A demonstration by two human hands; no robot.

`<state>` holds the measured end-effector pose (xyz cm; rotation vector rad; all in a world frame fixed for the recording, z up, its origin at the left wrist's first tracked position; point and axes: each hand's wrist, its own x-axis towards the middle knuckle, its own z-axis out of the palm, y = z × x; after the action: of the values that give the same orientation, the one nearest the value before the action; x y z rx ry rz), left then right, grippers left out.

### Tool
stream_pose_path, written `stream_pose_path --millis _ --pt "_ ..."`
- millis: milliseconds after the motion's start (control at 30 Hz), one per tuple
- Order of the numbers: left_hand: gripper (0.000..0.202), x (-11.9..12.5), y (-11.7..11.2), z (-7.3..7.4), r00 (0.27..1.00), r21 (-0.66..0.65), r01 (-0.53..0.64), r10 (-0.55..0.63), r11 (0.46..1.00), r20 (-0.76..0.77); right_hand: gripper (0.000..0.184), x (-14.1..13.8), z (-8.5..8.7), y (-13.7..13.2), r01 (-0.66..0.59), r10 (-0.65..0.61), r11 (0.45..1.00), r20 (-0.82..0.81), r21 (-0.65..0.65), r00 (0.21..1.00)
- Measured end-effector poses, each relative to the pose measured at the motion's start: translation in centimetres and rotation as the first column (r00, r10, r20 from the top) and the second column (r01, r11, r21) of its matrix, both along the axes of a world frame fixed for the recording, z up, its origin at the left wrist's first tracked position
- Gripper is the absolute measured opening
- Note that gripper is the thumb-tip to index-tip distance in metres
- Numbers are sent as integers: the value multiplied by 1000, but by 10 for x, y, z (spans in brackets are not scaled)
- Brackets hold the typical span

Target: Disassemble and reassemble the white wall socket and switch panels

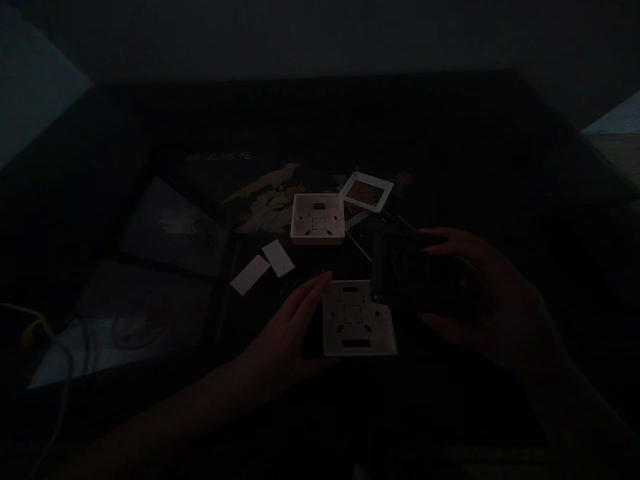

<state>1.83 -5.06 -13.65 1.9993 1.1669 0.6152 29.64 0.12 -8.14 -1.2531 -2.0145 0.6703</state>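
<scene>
The light is very dim. My left hand (295, 320) grips the left side of a white square wall-switch back box (353, 333), its open face toward me. My right hand (485, 293) holds a dark rectangular switch module (415, 267) by its right end, fingers above and thumb below. The module's left end overlaps the box's upper right corner; whether they touch I cannot tell. Behind them a second white back box (319, 233) lies with its open side up. Two white rectangular rocker pieces (250, 274) lie left of the boxes.
A white square frame (384, 197) leans near the second box, with another thin frame (358, 219) partly hidden below it. Small dark slender pieces (289, 285) lie near my left fingers. A pale cable (65, 360) runs along the left edge. The dark tabletop bears a bird-and-flower picture (270, 187).
</scene>
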Motion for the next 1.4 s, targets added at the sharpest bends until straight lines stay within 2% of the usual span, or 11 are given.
stream_pose_path --millis 133,267,400,633,1067,1200,1400 --pt "111 0 0 -4 1000 4 17 -17 1000 7 48 0 1 0 46 -46 999 0 6 999" --pt "110 0 0 -7 1000 15 19 -19 1000 2 49 -1 1 -1 -4 3 1000 35 8 999" --pt "109 -1 0 -5 1000 -14 18 -19 1000 -20 49 -4 -1 -3 -38 38 999 49 1 998" --pt "107 -1 0 -4 1000 -21 15 -15 1000 -1 52 -5 -4 -3 -17 18 999 22 -34 1000" --pt "109 -2 0 -5 998 -18 24 -25 1000 -57 50 -9 -9 -4 -10 10 1000 12 -5 1000" --pt "108 -2 0 -5 998 2 25 -25 1000 -57 52 -8 -9 -5 -41 41 999 23 -16 999" --pt "119 -3 0 2 1000 -34 21 -21 999 -1 52 -12 -9 -9 -140 139 990 71 6 988"
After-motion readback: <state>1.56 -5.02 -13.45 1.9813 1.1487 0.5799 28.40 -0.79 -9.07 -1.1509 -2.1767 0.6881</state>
